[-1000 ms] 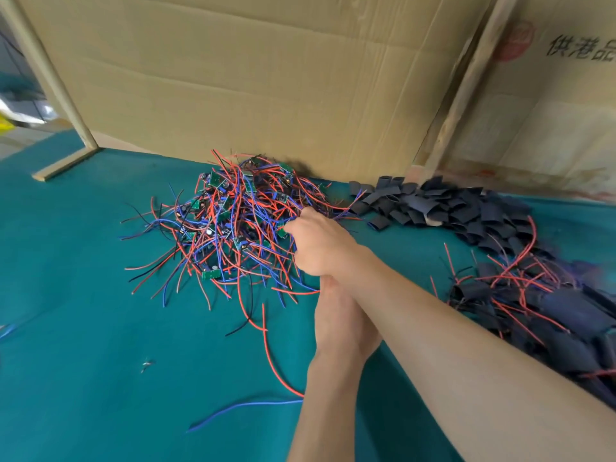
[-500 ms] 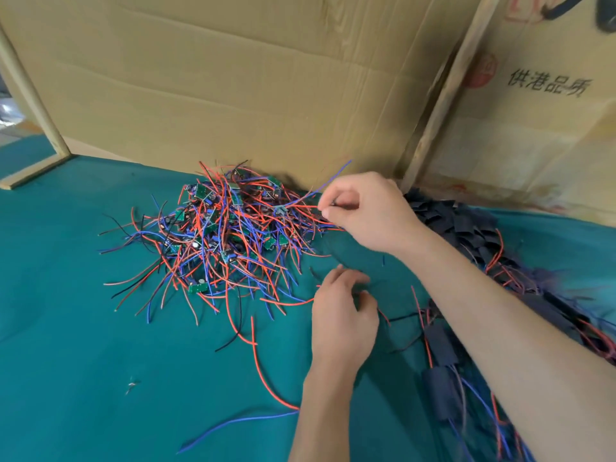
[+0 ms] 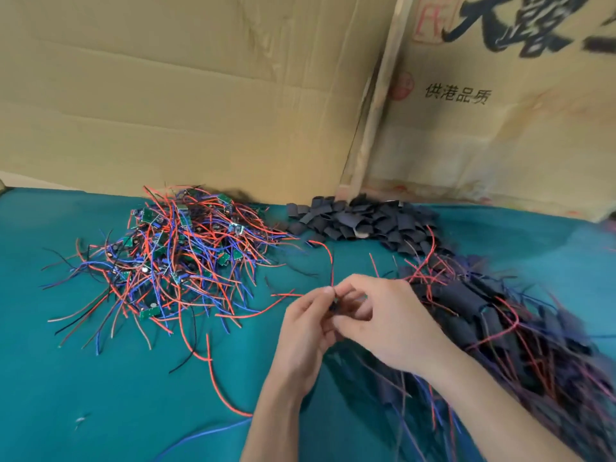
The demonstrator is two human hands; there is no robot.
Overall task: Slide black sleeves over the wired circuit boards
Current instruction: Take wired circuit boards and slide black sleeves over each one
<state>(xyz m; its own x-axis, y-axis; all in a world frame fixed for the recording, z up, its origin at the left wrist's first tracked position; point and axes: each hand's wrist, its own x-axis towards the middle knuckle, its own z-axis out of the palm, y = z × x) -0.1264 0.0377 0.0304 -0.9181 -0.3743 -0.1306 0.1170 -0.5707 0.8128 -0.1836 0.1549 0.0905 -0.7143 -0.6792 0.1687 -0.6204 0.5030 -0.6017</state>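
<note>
Cardboard wall [image 3: 200,95] across the far side, second printed cardboard panel [image 3: 516,128] at far right. Teal cloth [image 3: 83,378] covers the table. Right side, near to mid: long heap of sleeved boards [image 3: 483,321], dark tubes with red and blue leads trailing. Left of centre, far: tangle of wired circuit boards [image 3: 176,258], green boards among red, blue, black wires. Far centre-right against the cardboard: pile of loose black sleeves [image 3: 360,218]. Both hands meet at centre. Right hand [image 3: 390,321] fingers curled, left hand [image 3: 310,331] thumb and forefinger pinching; between them a small dark piece [image 3: 334,306], blurred, red wire [image 3: 330,261] rising from it.
</note>
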